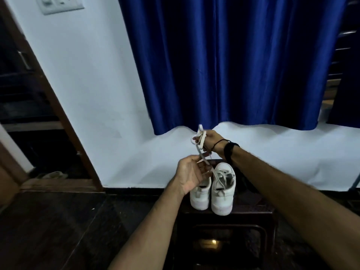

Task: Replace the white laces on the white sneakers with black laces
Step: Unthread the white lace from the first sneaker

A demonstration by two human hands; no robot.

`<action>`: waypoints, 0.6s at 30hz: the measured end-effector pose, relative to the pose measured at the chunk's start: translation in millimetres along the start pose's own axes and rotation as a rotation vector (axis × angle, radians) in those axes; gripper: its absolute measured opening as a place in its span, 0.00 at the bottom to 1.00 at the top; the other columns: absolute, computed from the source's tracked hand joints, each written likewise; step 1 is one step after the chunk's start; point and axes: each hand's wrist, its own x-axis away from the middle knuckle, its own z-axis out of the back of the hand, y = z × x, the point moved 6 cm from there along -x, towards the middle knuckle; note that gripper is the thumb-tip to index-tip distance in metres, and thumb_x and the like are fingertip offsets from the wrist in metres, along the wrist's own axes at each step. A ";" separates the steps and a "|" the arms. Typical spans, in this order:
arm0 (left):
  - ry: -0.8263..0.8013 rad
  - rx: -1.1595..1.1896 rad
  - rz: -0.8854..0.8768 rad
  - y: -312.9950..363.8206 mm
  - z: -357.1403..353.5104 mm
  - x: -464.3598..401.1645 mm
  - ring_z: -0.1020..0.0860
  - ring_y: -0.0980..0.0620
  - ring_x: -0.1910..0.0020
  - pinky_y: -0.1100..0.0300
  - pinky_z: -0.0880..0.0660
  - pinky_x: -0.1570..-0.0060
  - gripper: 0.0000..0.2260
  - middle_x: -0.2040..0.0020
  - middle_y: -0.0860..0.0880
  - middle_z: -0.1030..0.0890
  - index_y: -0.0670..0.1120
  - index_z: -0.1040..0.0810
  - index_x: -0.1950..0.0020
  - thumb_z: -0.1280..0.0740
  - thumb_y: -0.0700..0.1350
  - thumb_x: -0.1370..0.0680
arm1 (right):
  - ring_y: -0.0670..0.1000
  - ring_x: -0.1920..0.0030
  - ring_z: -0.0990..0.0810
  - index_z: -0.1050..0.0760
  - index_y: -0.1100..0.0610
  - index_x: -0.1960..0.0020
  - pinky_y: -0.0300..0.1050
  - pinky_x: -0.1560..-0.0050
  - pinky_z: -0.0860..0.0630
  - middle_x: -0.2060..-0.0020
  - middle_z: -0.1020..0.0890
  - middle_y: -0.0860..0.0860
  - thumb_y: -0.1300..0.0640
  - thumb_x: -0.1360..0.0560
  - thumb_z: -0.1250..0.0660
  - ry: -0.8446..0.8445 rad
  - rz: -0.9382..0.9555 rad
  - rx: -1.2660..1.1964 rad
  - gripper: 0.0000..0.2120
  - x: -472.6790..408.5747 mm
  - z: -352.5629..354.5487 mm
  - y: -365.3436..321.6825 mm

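Two white sneakers stand side by side on a dark stool [253, 213], heels toward me. The right sneaker [223, 190] still carries a white lace in its eyelets. The left sneaker [200, 195] is partly hidden behind my left hand. A loose white lace [200, 145] is bunched in loops in my right hand [211, 140], which grips it above the shoes. The lace runs down to my left hand [191, 173], palm up, whose thumb and fingers pinch the strand. No black laces are visible.
A blue curtain [233, 61] hangs over the white wall behind the stool. A dark wooden door frame [64, 121] stands at the left, with sandals [52, 174] on the floor beside it. The floor around the stool is dark.
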 end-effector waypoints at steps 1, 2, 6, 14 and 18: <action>-0.029 0.071 -0.004 2.5 3.6 7.5 0.21 0.46 0.59 0.53 0.24 0.55 0.24 0.53 0.39 0.19 0.39 0.23 0.38 0.38 0.56 0.25 | 0.52 0.66 0.23 0.22 0.56 0.53 0.42 0.69 0.25 0.68 0.20 0.49 0.61 0.23 0.37 -0.029 0.010 0.082 0.06 0.5 -10.9 1.8; -0.040 0.134 -0.017 4.9 9.1 14.4 0.21 0.44 0.55 0.50 0.24 0.51 0.30 0.51 0.39 0.19 0.39 0.23 0.39 0.37 0.63 0.25 | 0.54 0.61 0.20 0.22 0.57 0.51 0.46 0.62 0.22 0.62 0.17 0.51 0.62 0.23 0.38 -0.054 0.039 0.212 0.07 3.6 -22.2 0.0; 0.102 0.199 -0.094 23.3 43.7 43.3 0.20 0.42 0.46 0.47 0.24 0.44 0.37 0.44 0.40 0.18 0.42 0.21 0.37 0.36 0.72 0.30 | 0.57 0.42 0.24 0.24 0.59 0.40 0.46 0.42 0.28 0.43 0.21 0.56 0.62 0.24 0.40 -0.215 0.158 0.659 0.15 25.0 -85.8 -13.4; 0.548 0.101 -0.139 29.8 162.2 100.0 0.16 0.50 0.56 0.59 0.19 0.61 0.12 0.50 0.43 0.16 0.41 0.19 0.48 0.33 0.51 0.20 | 0.50 0.49 0.24 0.36 0.52 0.30 0.42 0.43 0.30 0.41 0.24 0.51 0.59 0.26 0.32 -0.395 0.278 0.437 0.27 59.0 -191.5 3.3; 0.655 0.039 -0.129 17.0 212.8 122.2 0.21 0.52 0.72 0.62 0.24 0.72 0.09 0.66 0.45 0.20 0.41 0.22 0.56 0.37 0.42 0.18 | 0.46 0.48 0.28 0.28 0.53 0.34 0.34 0.45 0.35 0.40 0.25 0.51 0.59 0.28 0.29 -0.330 0.332 0.400 0.23 73.6 -222.7 24.4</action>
